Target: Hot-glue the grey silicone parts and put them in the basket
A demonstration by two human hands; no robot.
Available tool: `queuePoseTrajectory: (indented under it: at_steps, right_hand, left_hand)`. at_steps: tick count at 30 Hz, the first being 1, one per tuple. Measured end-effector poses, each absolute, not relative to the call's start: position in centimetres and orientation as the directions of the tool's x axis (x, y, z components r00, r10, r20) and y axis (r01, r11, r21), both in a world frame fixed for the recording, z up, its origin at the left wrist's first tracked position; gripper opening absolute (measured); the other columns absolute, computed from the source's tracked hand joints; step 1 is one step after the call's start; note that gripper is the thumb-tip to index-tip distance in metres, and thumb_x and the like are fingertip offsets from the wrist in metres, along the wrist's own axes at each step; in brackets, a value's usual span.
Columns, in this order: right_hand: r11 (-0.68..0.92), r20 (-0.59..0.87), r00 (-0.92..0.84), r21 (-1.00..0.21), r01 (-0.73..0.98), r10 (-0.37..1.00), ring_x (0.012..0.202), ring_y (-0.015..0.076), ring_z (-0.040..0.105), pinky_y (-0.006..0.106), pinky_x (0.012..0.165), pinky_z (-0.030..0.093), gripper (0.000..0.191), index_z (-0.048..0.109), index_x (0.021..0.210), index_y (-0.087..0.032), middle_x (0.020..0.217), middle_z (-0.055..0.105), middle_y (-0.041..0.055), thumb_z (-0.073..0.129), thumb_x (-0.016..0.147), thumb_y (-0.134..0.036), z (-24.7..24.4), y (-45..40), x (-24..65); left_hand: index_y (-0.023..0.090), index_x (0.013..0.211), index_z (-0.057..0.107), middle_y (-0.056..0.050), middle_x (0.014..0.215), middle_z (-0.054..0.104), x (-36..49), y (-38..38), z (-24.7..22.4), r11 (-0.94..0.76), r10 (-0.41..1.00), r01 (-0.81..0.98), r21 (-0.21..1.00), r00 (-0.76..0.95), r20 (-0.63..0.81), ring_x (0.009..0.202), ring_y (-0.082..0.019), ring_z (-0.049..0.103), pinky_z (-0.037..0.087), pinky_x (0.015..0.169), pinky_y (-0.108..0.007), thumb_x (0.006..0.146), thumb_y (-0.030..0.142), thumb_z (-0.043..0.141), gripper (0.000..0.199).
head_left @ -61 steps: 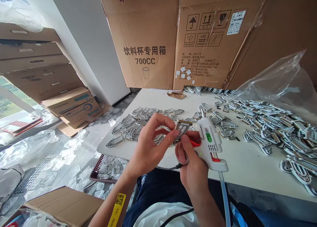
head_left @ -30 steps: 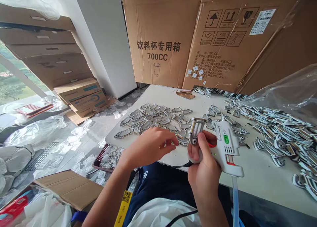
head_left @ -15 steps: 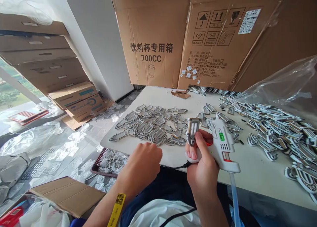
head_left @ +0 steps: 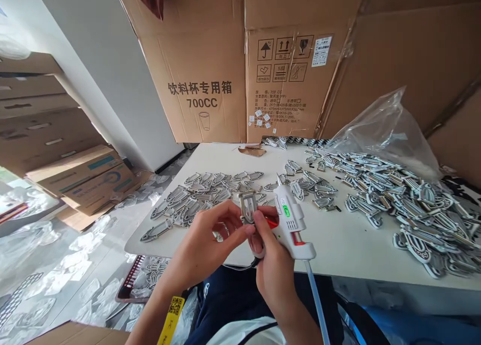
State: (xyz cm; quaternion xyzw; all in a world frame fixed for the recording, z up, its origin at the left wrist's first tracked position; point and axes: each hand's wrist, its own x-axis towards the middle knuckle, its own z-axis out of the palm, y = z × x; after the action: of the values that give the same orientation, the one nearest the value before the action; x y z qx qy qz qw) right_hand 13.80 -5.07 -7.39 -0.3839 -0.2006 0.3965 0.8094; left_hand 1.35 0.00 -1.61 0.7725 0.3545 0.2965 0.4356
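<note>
My right hand (head_left: pixel 276 270) is closed around a white hot glue gun (head_left: pixel 291 214) with a green display, its nozzle pointing up and away. The same hand pinches a small grey frame-shaped piece (head_left: pixel 248 204) with slots, held upright above the table. My left hand (head_left: pixel 206 239) has its thumb and fingertips closed at the left and lower edge of that piece. Something shiny shows between the left fingers; whether it is held cannot be made out. Behind the hands, many similar grey pieces (head_left: pixel 184 202) lie spread on the white table (head_left: pixel 225 159).
A large heap of grey pieces (head_left: pixel 406 204) covers the table's right side beside a clear plastic bag (head_left: pixel 387 134). Tall cardboard (head_left: pixel 210 44) stands at the back. A dark red basket (head_left: pixel 130 280) of pieces sits low at left. A glue stick (head_left: pixel 317 305) trails from the gun.
My left hand has opened from a loose fist and come right and up to the grey piece. The view has turned right. The right hand keeps the glue gun and the piece.
</note>
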Motion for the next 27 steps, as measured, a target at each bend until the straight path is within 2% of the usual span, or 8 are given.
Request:
queuePoseTrajectory:
  at_steps: [4,9,13,16,20,24,27]
  right_hand:
    - [0.380,-0.017,0.558,-0.714,-0.588,0.830,0.051,0.0062,0.038,0.018,0.049,0.034,0.041,0.081,0.101,-0.023,0.059,0.050,-0.0103,0.103,0.084,-0.053,-7.4,-5.1,13.8]
    - [0.392,0.009,0.580,-0.746,-0.539,0.815,0.050,0.0063,0.037,0.019,0.049,0.033,0.040,0.080,0.098,-0.021,0.057,0.050,-0.0098,0.101,0.086,-0.053,-7.3,-5.2,14.2]
    - [0.392,0.024,0.566,-0.745,-0.540,0.824,0.051,0.0070,0.036,0.021,0.052,0.033,0.038,0.077,0.095,-0.021,0.055,0.047,-0.0108,0.097,0.091,-0.053,-7.3,-5.1,14.4]
    - [0.401,0.020,0.580,-0.741,-0.538,0.815,0.051,0.0082,0.034,0.023,0.060,0.039,0.033,0.075,0.094,-0.023,0.052,0.045,-0.0116,0.088,0.099,-0.053,-7.3,-5.2,14.8]
    - [0.421,0.004,0.621,-0.738,-0.527,0.784,0.054,0.0111,0.036,0.026,0.066,0.042,0.033,0.074,0.093,-0.025,0.051,0.047,-0.0103,0.087,0.098,-0.054,-7.2,-5.3,15.3]
    - [0.391,-0.033,0.606,-0.735,-0.553,0.795,0.054,0.0112,0.035,0.026,0.061,0.035,0.036,0.072,0.092,-0.025,0.054,0.049,-0.0099,0.087,0.095,-0.057,-7.2,-5.4,15.5]
    - [0.414,-0.007,0.622,-0.740,-0.529,0.783,0.054,0.0116,0.038,0.027,0.064,0.038,0.033,0.072,0.093,-0.025,0.055,0.051,-0.0099,0.085,0.099,-0.055,-7.1,-5.3,15.2]
  left_hand:
    - [0.022,0.093,0.069,0.003,0.076,0.070,1.7,0.1,-2.0,-0.380,0.838,0.295,0.877,0.511,0.191,0.070,-0.014,0.063,0.053,0.064,-0.025,0.105,0.044,0.077,0.026]
    - [0.022,0.096,0.077,-0.001,0.087,0.074,2.1,0.4,-2.6,-0.366,0.868,0.255,0.895,0.441,0.229,0.078,-0.017,0.068,0.059,0.067,-0.026,0.099,0.045,0.083,0.024]
    - [0.021,0.095,0.077,-0.002,0.085,0.073,2.2,1.0,-3.1,-0.332,0.889,0.205,0.921,0.394,0.233,0.073,-0.016,0.066,0.056,0.061,-0.024,0.097,0.047,0.086,0.027]
    - [0.022,0.102,0.078,-0.002,0.084,0.072,1.5,2.1,-3.3,-0.299,0.926,0.185,0.936,0.294,0.238,0.071,-0.015,0.064,0.055,0.060,-0.023,0.097,0.051,0.086,0.031]
    - [0.021,0.103,0.081,-0.002,0.086,0.072,0.2,3.6,-3.2,-0.291,0.945,0.184,0.939,0.212,0.251,0.072,-0.014,0.061,0.054,0.062,-0.022,0.094,0.051,0.087,0.032]
    - [0.021,0.091,0.077,-0.001,0.084,0.069,-0.5,3.8,-2.9,-0.304,0.947,0.209,0.930,0.173,0.271,0.070,-0.013,0.057,0.053,0.063,-0.022,0.096,0.054,0.086,0.035]
    - [0.022,0.092,0.073,0.000,0.082,0.065,-0.3,4.0,-3.3,-0.254,0.948,0.212,0.943,0.245,0.201,0.069,-0.015,0.059,0.054,0.058,-0.024,0.096,0.066,0.083,0.046]
